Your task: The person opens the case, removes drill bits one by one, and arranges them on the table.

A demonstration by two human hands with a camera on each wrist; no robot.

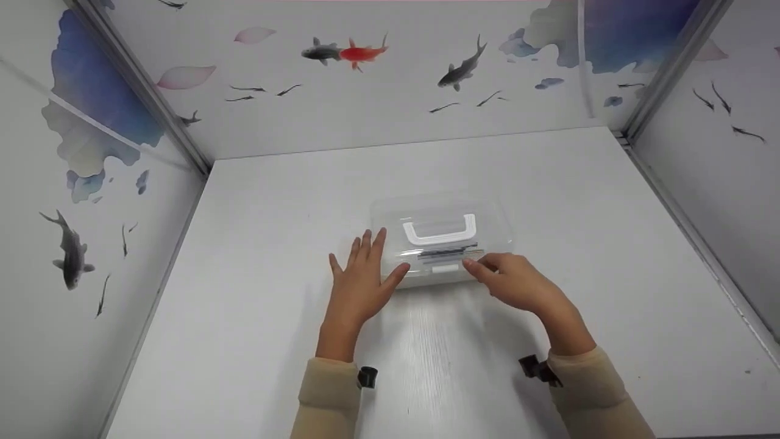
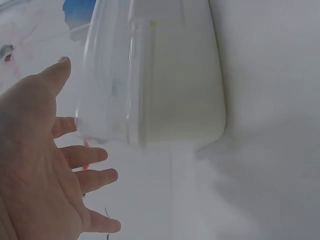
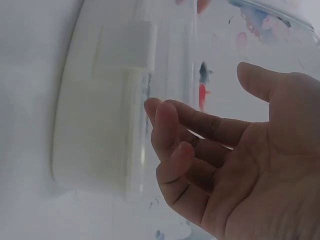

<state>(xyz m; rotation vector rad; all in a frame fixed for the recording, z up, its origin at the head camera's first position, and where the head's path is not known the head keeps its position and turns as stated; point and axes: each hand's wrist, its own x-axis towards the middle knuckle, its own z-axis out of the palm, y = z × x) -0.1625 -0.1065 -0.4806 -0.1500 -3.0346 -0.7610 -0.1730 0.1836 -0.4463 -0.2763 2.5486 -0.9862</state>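
Note:
A plastic storage box with a see-through lid and a whitish base lies on the table. On the lid is a white carry handle; a white latch sits at the front, also large in the right wrist view. Thin dark and coloured items show through the plastic. My left hand is at the box's left end, fingers spread and thumb over the lid's front corner. My right hand is by the front right edge, fingers loosely curled beside the lid, thumb apart from them, nothing held.
The white table spreads around the box. Panels with painted fish enclose it: a back wall, a left wall and a right wall. Small black devices sit at both sleeve cuffs.

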